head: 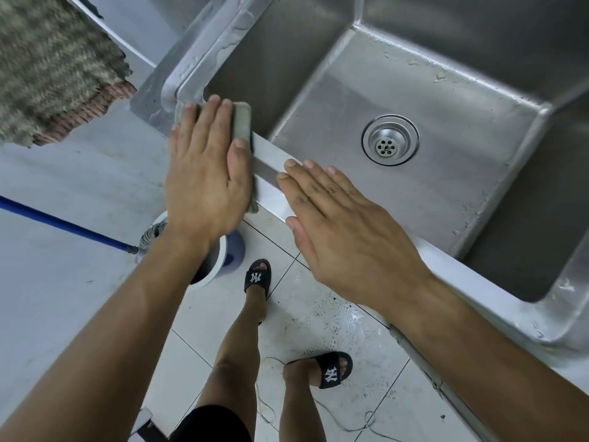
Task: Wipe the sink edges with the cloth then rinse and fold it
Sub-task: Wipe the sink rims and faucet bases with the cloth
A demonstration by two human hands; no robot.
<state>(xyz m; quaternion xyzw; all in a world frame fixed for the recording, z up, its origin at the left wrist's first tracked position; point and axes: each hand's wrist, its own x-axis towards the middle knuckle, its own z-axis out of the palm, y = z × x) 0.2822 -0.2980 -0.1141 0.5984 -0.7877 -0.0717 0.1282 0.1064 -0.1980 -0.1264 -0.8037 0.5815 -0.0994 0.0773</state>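
A steel sink [414,74] fills the upper right, its drain [389,140] in the basin's middle. My left hand [205,173] lies flat on a folded grey-green cloth [242,122], pressing it onto the sink's front-left corner; the cloth shows past the fingers and thumb. My right hand [344,231] rests flat, fingers extended and together, on the front rim [271,173] just right of the left hand, holding nothing. Droplets dot the basin walls and the left rim [220,43].
Below the rim are a white tiled floor [334,330] with a wet patch, my two feet in black slides [257,275], a white bucket [212,266] with a blue-handled mop [63,223], and a thin cord [350,425]. A shaggy mat [47,65] lies upper left.
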